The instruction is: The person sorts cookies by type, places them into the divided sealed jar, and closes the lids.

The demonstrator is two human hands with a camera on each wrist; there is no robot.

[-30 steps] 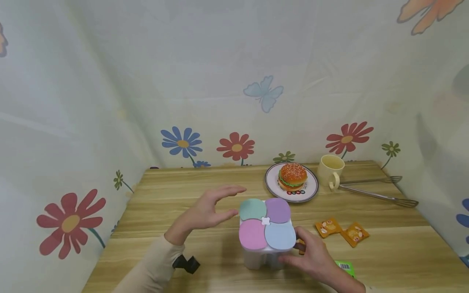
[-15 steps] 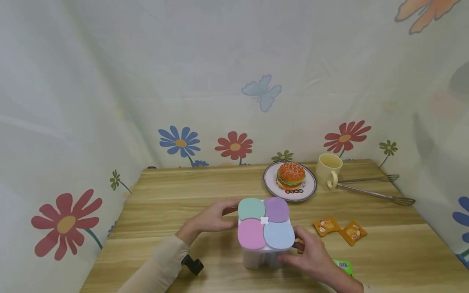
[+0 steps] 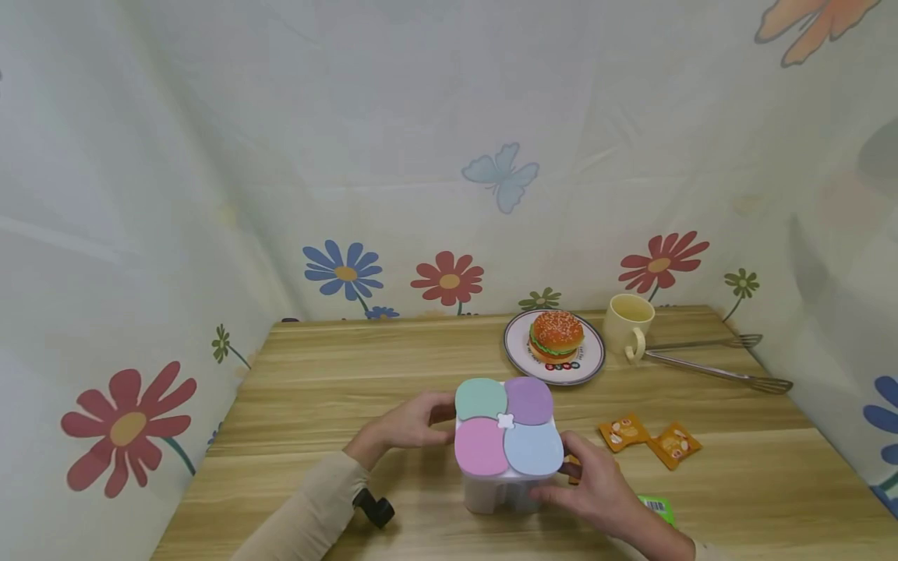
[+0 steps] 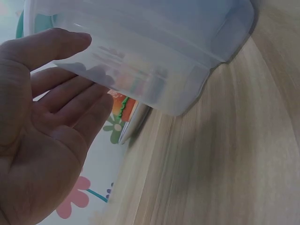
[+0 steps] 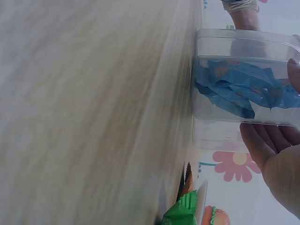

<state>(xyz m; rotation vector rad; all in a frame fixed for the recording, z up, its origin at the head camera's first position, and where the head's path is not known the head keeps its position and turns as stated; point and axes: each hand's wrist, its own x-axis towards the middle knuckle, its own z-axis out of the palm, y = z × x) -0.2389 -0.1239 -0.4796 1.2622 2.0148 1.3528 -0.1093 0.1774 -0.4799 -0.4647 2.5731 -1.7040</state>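
Tabletop extends beyond container; left hand, right hand bracket its edges.

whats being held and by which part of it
The lidded container, by its right side below the lid, in the right grip; whether the left grip holds it can't be told.

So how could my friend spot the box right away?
Find the wooden table, then the left hand and right hand. The box stands between them, nearer than the plate and mug. It alone has a four-petal lid: green, purple, pink, blue.
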